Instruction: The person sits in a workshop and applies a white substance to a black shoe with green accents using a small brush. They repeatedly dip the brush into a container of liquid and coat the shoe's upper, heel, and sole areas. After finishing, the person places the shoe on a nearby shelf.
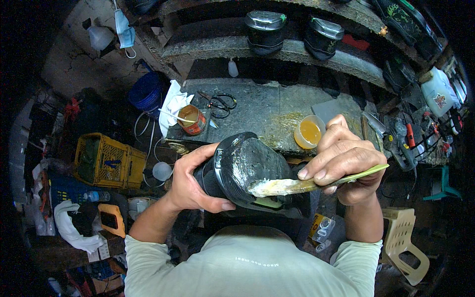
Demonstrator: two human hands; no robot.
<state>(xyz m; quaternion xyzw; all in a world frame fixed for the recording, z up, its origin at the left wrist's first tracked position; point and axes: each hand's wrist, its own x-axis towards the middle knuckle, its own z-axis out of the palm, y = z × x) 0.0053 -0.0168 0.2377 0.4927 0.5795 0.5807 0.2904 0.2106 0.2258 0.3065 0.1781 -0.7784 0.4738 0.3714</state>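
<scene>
My left hand point(195, 180) is wrapped round one end of a black shoe point(255, 161), tilted over my lap. The shoe's broad black face, which looks like its sole, shines wet in places. Pinched in my right hand point(349, 158) is a brush point(292, 186) with a yellow-green handle. Its pale, coated end lies against the near part of that face. Just beyond my right hand, a clear cup point(309, 132) of amber liquid stands on the bench. An opened red can point(192, 119) with a stick in it is farther left.
Black-handled scissors point(220, 105) and a white cloth point(174, 103) lie near the can on the dark workbench point(247, 109). Black shoes point(266, 32) stand on the shelf above. A yellow crate point(111, 161) is at left, a beige plastic chair point(405, 242) at lower right.
</scene>
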